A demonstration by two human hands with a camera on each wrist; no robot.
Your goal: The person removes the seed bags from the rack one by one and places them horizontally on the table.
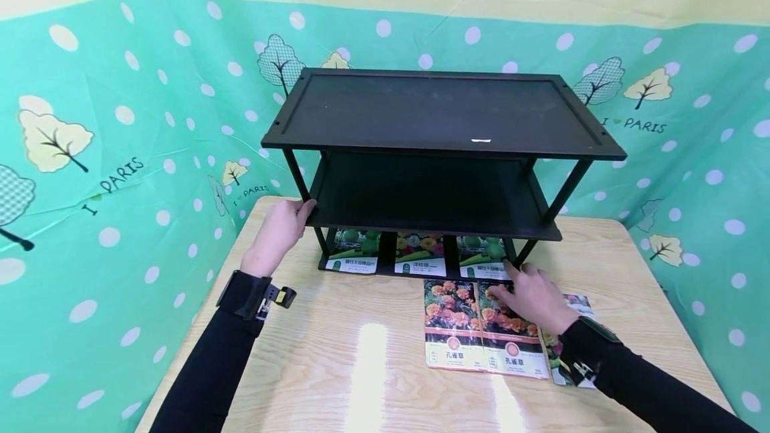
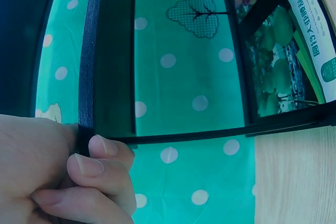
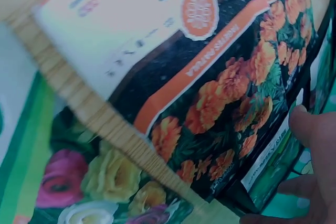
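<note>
A black tiered rack [image 1: 445, 112] stands on the table. My left hand [image 1: 279, 229] grips the left front corner of its middle shelf [image 1: 421, 192], fingers curled at the edge in the left wrist view. On the bottom tier lie a left green-fruit seed packet [image 1: 353, 251], a flower packet [image 1: 420, 254] and a right green-fruit packet [image 1: 482, 258]. My right hand [image 1: 535, 296] is at the bottom tier's right front corner, fingertips at the right packet's edge. In the right wrist view its thumb and fingers [image 3: 315, 129] are spread apart beside the rack's edge.
Two orange marigold packets [image 1: 454, 326] lie side by side before the rack, one partly under my right hand. A mixed-flower packet [image 3: 100, 182] lies to their right, partly hidden by my forearm. A patterned green cloth [image 1: 150, 119] hangs behind the wooden table [image 1: 301, 366].
</note>
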